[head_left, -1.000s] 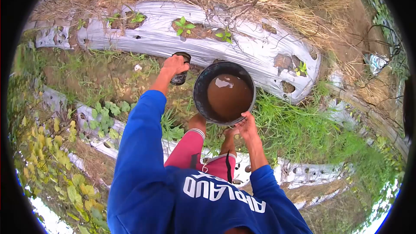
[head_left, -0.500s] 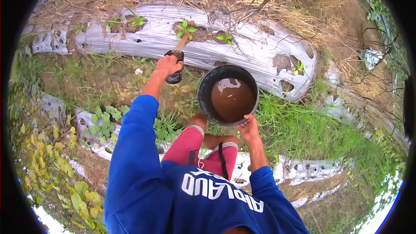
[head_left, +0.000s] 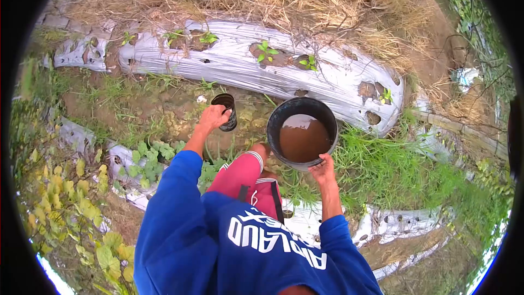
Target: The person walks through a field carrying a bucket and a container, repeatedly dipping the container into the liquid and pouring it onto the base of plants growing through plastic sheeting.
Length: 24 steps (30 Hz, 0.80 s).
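My left hand (head_left: pixel 210 119) is closed around a dark can (head_left: pixel 230 122), gripping it near its rim. The can is held slightly tilted over the soil path, its mouth facing the planted bed. To its right is a black bucket (head_left: pixel 275 127) with brown, murky water (head_left: pixel 303 143) inside that mirrors the bright sky. The fingers of my right hand (head_left: pixel 323 171) are hooked on the bucket's near rim. Beyond the can and bucket, a small green seedling (head_left: pixel 266 51) grows from a hole in the silvery plastic mulch (head_left: pixel 224 60).
Another seedling (head_left: pixel 309 63) stands to the right along the same bed. Dry straw (head_left: pixel 349 0) and thin twigs lie behind it. Tall grass (head_left: pixel 376 158) grows right of the bucket, and leafy plants (head_left: pixel 155 155) are at the left. A second mulch strip (head_left: pixel 393 224) runs behind my legs.
Brown water was pouring from the can onto the seedling's hole; the stream has stopped. My left hand has drawn the can back from the bed. My right hand stays on the bucket rim.
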Tool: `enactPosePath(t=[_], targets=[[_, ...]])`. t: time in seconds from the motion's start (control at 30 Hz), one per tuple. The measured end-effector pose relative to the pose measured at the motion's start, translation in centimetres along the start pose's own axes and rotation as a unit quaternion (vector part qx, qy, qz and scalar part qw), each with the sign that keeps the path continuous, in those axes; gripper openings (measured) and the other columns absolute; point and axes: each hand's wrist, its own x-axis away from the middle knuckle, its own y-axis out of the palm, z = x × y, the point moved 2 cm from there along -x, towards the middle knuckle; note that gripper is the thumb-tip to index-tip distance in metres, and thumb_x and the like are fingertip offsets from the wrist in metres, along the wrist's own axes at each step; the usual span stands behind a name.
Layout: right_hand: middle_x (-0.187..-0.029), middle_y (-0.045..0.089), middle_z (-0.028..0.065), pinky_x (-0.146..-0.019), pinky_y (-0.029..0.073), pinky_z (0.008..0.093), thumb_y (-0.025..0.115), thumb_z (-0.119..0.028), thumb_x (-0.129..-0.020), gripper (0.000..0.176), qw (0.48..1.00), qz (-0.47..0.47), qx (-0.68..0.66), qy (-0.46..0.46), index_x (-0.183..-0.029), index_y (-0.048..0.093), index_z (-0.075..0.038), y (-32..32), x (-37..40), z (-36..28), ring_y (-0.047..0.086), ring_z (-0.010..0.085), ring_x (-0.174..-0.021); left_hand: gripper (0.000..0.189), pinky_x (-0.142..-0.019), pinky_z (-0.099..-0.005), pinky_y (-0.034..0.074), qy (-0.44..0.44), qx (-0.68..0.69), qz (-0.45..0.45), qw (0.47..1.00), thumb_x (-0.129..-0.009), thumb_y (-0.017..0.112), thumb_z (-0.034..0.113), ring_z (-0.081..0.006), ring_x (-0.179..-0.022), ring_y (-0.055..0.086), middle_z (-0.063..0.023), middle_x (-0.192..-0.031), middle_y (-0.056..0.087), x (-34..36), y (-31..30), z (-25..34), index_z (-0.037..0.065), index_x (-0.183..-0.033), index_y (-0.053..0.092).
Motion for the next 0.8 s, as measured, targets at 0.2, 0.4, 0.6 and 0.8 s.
enactPosePath(t=[0.2,0.4,0.6,0.8], targets=[[-0.099,0.06,0.0054,-0.081,0.045,0.0416,0.071,-0.027,-0.066,0.044,0.999,0.031,-0.001,0.029,-0.104,0.058,-0.01,4.6,1.1,4.8,0.056,0.0246,-0.091,0.041,-0.078,-0.0506,0.05,0.007,-0.066,-0.006,0.998,-0.086,0.055,0.042,-0.0447,-0.086,0.063,-0.0263,-0.089,0.066,-1.8,-3.8,-8.6,0.004,-0.09,0.071],[-0.1,0.06,0.006,-0.08,0.046,0.0407,0.07,-0.026,-0.067,0.043,0.998,0.031,-0.023,0.045,-0.105,0.058,-0.011,9.9,-0.4,11.3,0.057,0.0249,-0.091,0.053,-0.089,-0.0466,0.05,-0.038,-0.159,-0.06,0.985,-0.082,0.051,0.048,-0.0392,-0.103,0.063,-0.0237,-0.107,0.066,-8.6,-10.7,-12.4,0.002,-0.103,0.07],[-0.102,0.059,0.0059,-0.081,0.046,0.0404,0.068,-0.025,-0.069,0.042,0.998,0.039,0.001,0.039,-0.107,0.057,-0.011,17.9,-0.9,17.0,0.056,0.0237,-0.092,0.058,-0.088,-0.0446,0.051,0.011,-0.227,-0.154,0.962,-0.079,0.048,0.05,-0.0377,-0.104,0.064,-0.0212,-0.11,0.066,-17.5,-15.7,-15.1,0.003,-0.107,0.068],[-0.097,0.06,0.006,-0.082,0.047,0.0407,0.063,-0.02,-0.074,0.025,0.999,0.027,-0.007,0.032,-0.097,0.058,-0.012,24.9,-1.7,20.9,0.056,0.0229,-0.09,0.061,-0.087,-0.0442,0.051,0.042,-0.274,-0.168,0.946,-0.079,0.045,0.051,-0.0329,-0.103,0.065,-0.0161,-0.113,0.067,-21.5,-19.1,-16.0,0.004,-0.111,0.067]])
